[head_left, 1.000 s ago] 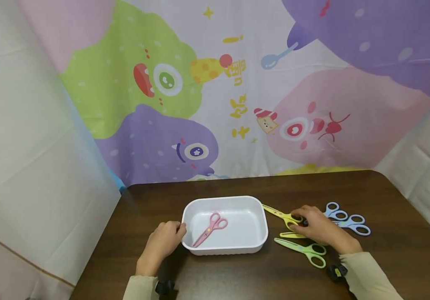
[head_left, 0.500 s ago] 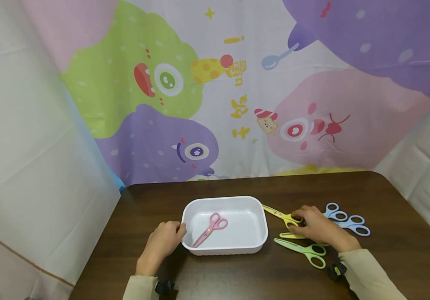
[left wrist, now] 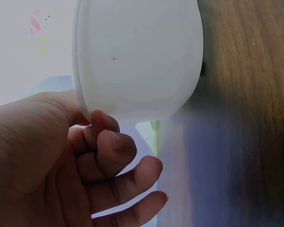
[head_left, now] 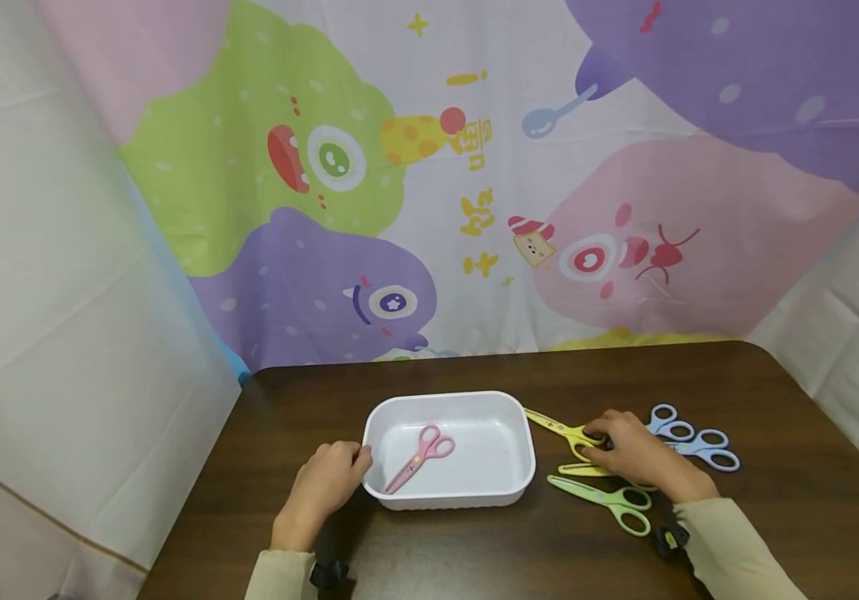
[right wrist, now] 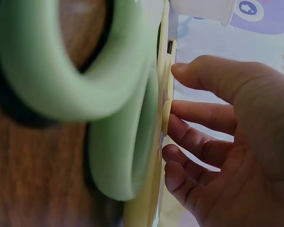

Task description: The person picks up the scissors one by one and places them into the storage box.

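In the head view my left hand pinches the left rim of a white tray, thumb over the edge and a forefinger outside it. Pink scissors lie inside the tray. On the right, my right hand reaches over yellow scissors lying flat beside the tray. Its thumb and fingertips touch their handle, with a gap between thumb and forefinger in the right wrist view. A second pair of yellow scissors is partly hidden under this hand. Green scissors lie nearer me.
Two pairs of blue scissors lie right of my right hand, one pair in front of the other, their blades mostly hidden. Everything rests on a dark wooden table. A printed cloth hangs behind the far edge.
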A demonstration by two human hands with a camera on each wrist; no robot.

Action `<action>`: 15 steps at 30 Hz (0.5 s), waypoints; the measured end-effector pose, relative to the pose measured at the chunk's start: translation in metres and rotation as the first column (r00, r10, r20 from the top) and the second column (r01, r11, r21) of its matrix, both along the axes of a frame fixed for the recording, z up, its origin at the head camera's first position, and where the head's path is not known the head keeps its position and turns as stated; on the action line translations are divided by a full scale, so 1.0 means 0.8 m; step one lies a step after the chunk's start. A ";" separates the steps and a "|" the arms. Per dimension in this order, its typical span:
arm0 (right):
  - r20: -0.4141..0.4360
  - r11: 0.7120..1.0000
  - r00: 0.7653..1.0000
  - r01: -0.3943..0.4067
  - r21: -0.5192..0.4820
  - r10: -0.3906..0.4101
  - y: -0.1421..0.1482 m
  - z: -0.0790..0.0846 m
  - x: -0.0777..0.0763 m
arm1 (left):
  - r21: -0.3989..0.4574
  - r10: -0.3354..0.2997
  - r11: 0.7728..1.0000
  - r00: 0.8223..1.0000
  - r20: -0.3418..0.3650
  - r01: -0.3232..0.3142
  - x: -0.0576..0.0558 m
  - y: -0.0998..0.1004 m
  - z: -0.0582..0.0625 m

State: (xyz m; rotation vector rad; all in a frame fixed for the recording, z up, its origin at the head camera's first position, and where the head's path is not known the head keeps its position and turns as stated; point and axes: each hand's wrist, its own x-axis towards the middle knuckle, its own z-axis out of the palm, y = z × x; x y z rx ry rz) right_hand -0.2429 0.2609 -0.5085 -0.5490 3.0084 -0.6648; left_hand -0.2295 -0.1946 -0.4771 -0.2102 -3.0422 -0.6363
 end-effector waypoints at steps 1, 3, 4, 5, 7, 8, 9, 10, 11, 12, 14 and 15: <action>0.000 1.000 1.000 0.002 0.000 -0.002 0.000 0.000 0.000 | 0.000 0.001 1.000 1.000 0.000 -0.001 0.000 0.000 0.000; 0.000 1.000 1.000 0.000 -0.002 0.000 0.000 0.000 -0.002 | 0.000 0.002 1.000 1.000 0.002 -0.002 0.000 0.000 0.000; -0.001 1.000 1.000 0.000 -0.002 0.000 0.000 0.000 -0.002 | 0.000 0.003 1.000 1.000 0.002 -0.003 0.000 0.000 0.000; 0.001 1.000 1.000 0.000 -0.003 0.000 0.001 0.000 -0.003 | 0.001 0.002 1.000 1.000 0.003 -0.002 0.000 0.000 0.001; 0.006 1.000 1.000 0.001 -0.007 -0.001 0.001 -0.001 -0.004 | 0.002 0.001 1.000 1.000 0.002 -0.001 0.001 0.000 0.001; 0.010 1.000 1.000 0.003 -0.009 -0.003 0.001 -0.001 -0.004 | 0.003 0.001 1.000 1.000 0.002 -0.001 0.001 0.001 0.001; 0.013 1.000 1.000 0.005 -0.011 -0.004 0.002 -0.001 -0.004 | 0.003 0.000 1.000 1.000 0.001 0.000 0.001 0.001 0.001; 0.013 1.000 1.000 0.002 -0.011 -0.002 0.002 -0.001 -0.005 | 0.003 0.000 1.000 1.000 0.000 0.000 0.001 0.001 0.001; 0.012 1.000 1.000 0.003 -0.013 -0.003 0.002 -0.001 -0.005 | 0.003 0.001 1.000 1.000 0.000 -0.001 0.001 0.001 0.001; 0.010 1.000 1.000 0.001 -0.016 -0.001 0.003 -0.002 -0.006 | 0.001 0.001 1.000 1.000 -0.001 -0.001 0.001 0.001 0.001; 0.008 1.000 1.000 0.008 -0.019 -0.008 0.003 -0.002 -0.007 | -0.001 0.002 1.000 1.000 0.001 -0.002 0.000 0.001 0.000; 0.006 1.000 1.000 0.008 -0.021 -0.008 0.003 -0.002 -0.008 | -0.003 0.001 1.000 1.000 0.000 -0.001 0.000 0.001 0.000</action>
